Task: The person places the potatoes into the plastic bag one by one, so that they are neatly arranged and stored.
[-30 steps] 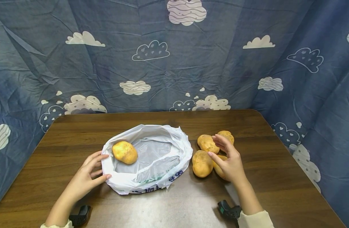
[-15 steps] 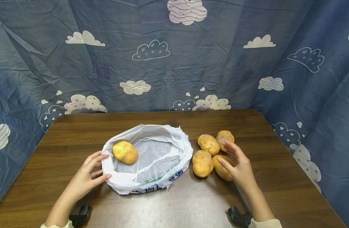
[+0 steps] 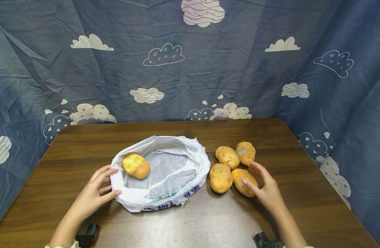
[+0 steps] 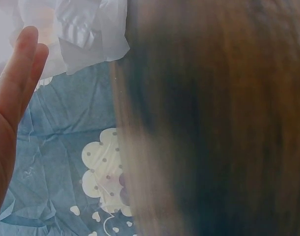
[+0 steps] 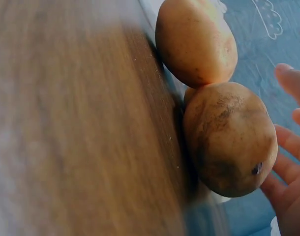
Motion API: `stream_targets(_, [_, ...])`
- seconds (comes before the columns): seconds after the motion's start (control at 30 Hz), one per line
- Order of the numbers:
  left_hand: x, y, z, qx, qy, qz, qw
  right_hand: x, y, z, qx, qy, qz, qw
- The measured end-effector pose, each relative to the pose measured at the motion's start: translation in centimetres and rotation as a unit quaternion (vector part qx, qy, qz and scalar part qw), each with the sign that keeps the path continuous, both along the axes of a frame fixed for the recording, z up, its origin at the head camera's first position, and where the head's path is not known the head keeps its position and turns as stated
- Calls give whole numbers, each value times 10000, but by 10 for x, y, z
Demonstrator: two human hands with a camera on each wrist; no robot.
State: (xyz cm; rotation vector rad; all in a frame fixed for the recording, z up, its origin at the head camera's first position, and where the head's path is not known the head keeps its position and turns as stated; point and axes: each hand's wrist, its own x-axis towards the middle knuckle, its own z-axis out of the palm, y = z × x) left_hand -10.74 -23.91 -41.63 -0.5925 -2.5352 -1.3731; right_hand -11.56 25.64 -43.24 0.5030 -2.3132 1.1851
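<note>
A white plastic bag [image 3: 160,201] stands on the table with its mouth spread wide, and one potato [image 3: 136,166] lies inside at the left. My left hand [image 3: 95,193] rests against the bag's left side, fingers extended and thumb at its front corner. In the left wrist view, straight fingers [image 4: 23,64] lie along the white plastic. To the right of the bag, several potatoes sit close together. My right hand [image 3: 264,186] is spread around the right side of the nearest right potato [image 3: 243,182], thumb above it. The right wrist view shows that potato [image 5: 231,140] beside the loosely bent fingers.
Three more potatoes, a front left one [image 3: 221,178], a back left one [image 3: 227,157] and a back right one [image 3: 246,152], crowd around it. The brown wooden table [image 3: 190,227] ends at a blue cloud-print curtain [image 3: 165,79]. Dark wrist cameras [image 3: 88,235] show below the hands.
My right hand has moved right and toward me, from over the potato group to the right side of the front right potato. The left hand, bag and potatoes stay put.
</note>
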Motion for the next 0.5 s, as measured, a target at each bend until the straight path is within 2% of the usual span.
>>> stream_targets(0.27, [0, 0, 0, 24, 0, -4, 10000, 6, 10, -11, 19, -719, 67, 9974])
stream_targets(0.5, [0, 1, 0, -23, 13, 45, 10000, 6, 12, -16, -105, -1035, 286, 9942])
